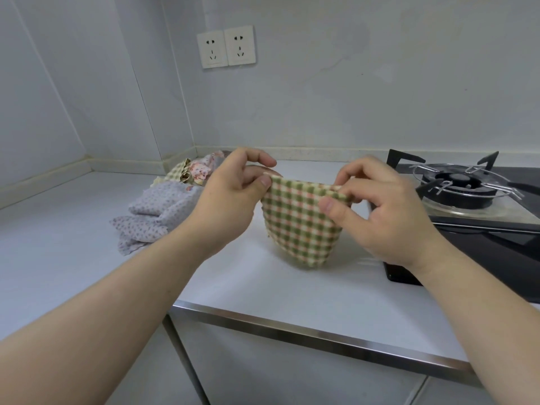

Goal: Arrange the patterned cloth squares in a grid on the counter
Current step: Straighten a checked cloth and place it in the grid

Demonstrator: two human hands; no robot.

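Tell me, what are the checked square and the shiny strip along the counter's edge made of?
The checked square looks like soft woven cloth, matte: it droops and curls where the left hand and right hand pinch its top corners. The shiny strip is probably brushed metal: it is grey with streaky reflections.

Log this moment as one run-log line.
left hand: pinches checked cloth corner | right hand: pinches other corner | cloth: hangs over counter | cloth pile: unsorted | grid: not started

Counter (73, 258) bare between cloth pile (157, 211) and stove (467, 206) (burner raised).
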